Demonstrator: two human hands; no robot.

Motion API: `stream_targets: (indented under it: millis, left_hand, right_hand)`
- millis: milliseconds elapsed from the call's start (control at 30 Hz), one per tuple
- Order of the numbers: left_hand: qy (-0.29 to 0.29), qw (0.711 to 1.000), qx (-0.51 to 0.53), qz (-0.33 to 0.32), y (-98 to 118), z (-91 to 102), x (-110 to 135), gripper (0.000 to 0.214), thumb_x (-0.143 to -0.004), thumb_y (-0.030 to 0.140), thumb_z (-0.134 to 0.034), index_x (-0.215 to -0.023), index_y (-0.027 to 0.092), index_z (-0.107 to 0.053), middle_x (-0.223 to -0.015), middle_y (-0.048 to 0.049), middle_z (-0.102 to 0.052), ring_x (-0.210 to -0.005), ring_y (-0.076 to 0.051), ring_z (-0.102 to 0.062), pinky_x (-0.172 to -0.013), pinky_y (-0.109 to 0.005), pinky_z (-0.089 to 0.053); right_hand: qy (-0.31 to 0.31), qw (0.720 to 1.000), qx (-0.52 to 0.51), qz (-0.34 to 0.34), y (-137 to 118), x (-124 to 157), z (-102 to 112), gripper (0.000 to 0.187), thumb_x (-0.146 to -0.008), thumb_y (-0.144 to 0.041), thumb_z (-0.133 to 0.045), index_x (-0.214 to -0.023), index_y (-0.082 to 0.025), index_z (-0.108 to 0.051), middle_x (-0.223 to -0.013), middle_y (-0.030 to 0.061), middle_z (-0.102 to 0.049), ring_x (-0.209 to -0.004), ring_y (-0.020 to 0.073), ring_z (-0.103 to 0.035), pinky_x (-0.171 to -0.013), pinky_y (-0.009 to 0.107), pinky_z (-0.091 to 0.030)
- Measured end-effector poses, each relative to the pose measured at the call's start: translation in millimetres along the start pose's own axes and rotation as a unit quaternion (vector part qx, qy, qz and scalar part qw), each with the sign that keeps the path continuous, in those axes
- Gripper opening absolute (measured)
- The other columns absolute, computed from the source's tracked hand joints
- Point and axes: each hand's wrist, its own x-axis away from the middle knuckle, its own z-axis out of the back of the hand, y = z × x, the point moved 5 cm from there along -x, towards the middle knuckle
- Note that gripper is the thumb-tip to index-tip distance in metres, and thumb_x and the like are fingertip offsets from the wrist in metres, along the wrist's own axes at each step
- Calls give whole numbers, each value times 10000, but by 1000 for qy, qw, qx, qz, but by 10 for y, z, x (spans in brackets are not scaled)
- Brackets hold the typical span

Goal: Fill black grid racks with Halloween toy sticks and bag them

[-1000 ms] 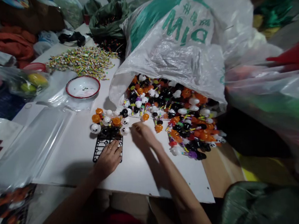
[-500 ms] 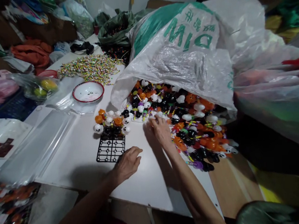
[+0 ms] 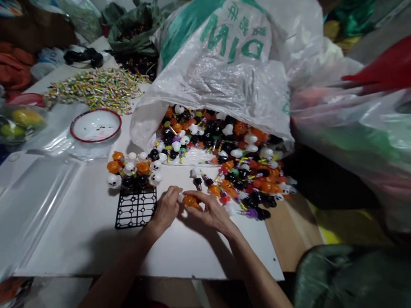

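My right hand (image 3: pixel 211 213) is closed around an orange pumpkin-headed toy (image 3: pixel 190 201) above the white tabletop. My left hand (image 3: pixel 167 208) meets it from the left, its fingers pinched on a small white-headed toy (image 3: pixel 181 197). The sticks of both toys are hidden by my fingers. Just left of my left hand lies a black plastic grid rack (image 3: pixel 136 209). Along its far edge stand several orange, white and black toy heads (image 3: pixel 133 170). To the right of my hands spreads a loose heap of similar toys (image 3: pixel 242 179) on colourful sticks.
A large white sack (image 3: pixel 222 88) with green lettering opens toward me, spilling toys. A red-rimmed white bowl (image 3: pixel 95 126) stands left of it, before a pile of small colourful sticks (image 3: pixel 97 88). Clear plastic sleeves (image 3: pixel 44 201) lie at the table's left.
My right hand has come back from the sack's mouth with toys and met my left hand, which moved slightly to meet it. The view has shifted right.
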Motion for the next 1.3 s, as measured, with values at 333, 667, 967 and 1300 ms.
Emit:
stream_targets:
  millis: [333, 667, 967, 1300]
  left_hand:
    - [191, 945, 23, 264, -596, 1422, 922, 198, -789, 343, -655, -874, 174, -716, -864, -60, -750, -836, -217, -710, -793, -304, -573]
    - [191, 907, 51, 372, -1232, 1337, 765, 284, -743, 406, -739, -889, 166, -699, -838, -84, -744, -865, -229, -695, -752, -288, -524]
    - [97, 945, 19, 311, -1299, 1407, 623, 171, -803, 345, -677, -861, 187, -647, -703, -10, -672, -676, -158, -628, -663, -236, -456]
    - [91, 954, -4, 287, -1207, 1378, 620, 184, -825, 348, -653, -806, 165, -646, -732, -53, -701, -711, -187, -652, -658, -245, -449]
  right_hand:
    - [48, 884, 421, -197, 226, -524, 361, 409, -907, -260, -621, -1281, -116, -544, -1092, 183, -700, -985, 290, -695, -774, 331, -507]
    - [41, 837, 500, -217, 122, -288, 67, 277, -966, -310, -531, -1178, -132, -543, -1081, 162, -666, -934, 278, -704, -663, 306, -492]
    - [65, 839, 487, -234, 253, -445, 22, 292, -925, -138, -448, -1187, -93, -569, -1053, 204, -686, -948, 292, -694, -727, 347, -503]
    - [210, 973, -98, 6, -455, -347, -436, 407, -777, -438, -671, -1089, -178, -655, -898, 62, -716, -772, 188, -651, -725, 312, -532]
